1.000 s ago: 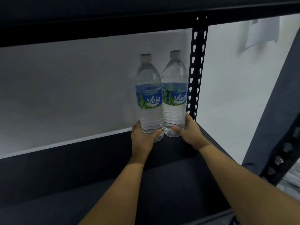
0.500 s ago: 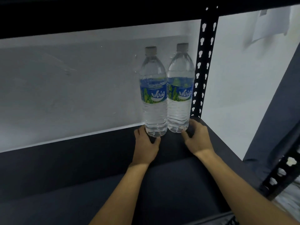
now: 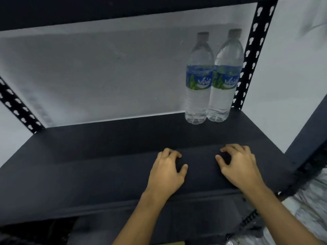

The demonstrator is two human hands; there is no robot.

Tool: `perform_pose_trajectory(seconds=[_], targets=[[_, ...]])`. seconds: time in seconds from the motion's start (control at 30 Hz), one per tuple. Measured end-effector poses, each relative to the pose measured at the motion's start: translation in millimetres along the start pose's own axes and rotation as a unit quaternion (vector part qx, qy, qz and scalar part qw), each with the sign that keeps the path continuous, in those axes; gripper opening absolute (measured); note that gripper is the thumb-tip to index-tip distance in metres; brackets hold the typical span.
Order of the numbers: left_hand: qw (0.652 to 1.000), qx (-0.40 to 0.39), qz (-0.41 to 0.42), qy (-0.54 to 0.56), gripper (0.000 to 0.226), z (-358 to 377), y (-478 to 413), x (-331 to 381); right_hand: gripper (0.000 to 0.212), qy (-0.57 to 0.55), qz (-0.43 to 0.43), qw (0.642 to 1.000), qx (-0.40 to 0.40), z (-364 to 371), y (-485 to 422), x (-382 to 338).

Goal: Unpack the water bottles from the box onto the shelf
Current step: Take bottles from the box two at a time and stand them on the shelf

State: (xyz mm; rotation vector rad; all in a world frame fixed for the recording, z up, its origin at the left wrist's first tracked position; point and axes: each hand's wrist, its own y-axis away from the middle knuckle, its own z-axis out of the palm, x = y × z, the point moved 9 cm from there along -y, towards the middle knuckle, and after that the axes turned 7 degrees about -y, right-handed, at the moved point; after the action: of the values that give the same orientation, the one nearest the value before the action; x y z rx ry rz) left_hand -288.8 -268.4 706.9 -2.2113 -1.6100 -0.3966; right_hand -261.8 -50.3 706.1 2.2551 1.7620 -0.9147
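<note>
Two clear water bottles with blue and green labels stand upright side by side at the back right corner of the dark shelf (image 3: 88, 165): the left bottle (image 3: 199, 80) and the right bottle (image 3: 225, 78), touching each other. My left hand (image 3: 168, 172) and my right hand (image 3: 238, 167) hover over the front part of the shelf, well short of the bottles. Both hands hold nothing, with fingers loosely curled and apart. The box is not in view.
A perforated black upright (image 3: 253, 53) stands right behind the right bottle, and another (image 3: 16, 108) at the far left. A dark shelf board runs overhead. A white wall backs the shelf. Pale crumpled plastic (image 3: 311, 200) lies at the lower right.
Both hands have let go of the bottles and drawn back toward the shelf's front. The bottles stay standing in the back right corner. The view has tilted downward.
</note>
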Motion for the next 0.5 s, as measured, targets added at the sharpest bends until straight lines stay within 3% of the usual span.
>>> perform_pose_trajectory(seconds=[0.3, 0.4, 0.5], targets=[[0.992, 0.039, 0.057, 0.106, 0.03, -12.8, 140.1, -41.4, 0.028, -0.044, -0.063, 0.994, 0.071, 3.9, 130.0, -49.0], [0.985, 0.028, 0.026, 0.17, 0.028, -5.1, 180.4, -70.2, 0.026, -0.085, -0.046, 0.992, 0.076, 17.3, 168.9, -54.1], [0.983, -0.008, -0.039, 0.177, 0.033, 15.3, 214.1, -106.0, 0.029, -0.084, -0.025, 0.996, 0.018, 50.9, 208.8, -57.7]])
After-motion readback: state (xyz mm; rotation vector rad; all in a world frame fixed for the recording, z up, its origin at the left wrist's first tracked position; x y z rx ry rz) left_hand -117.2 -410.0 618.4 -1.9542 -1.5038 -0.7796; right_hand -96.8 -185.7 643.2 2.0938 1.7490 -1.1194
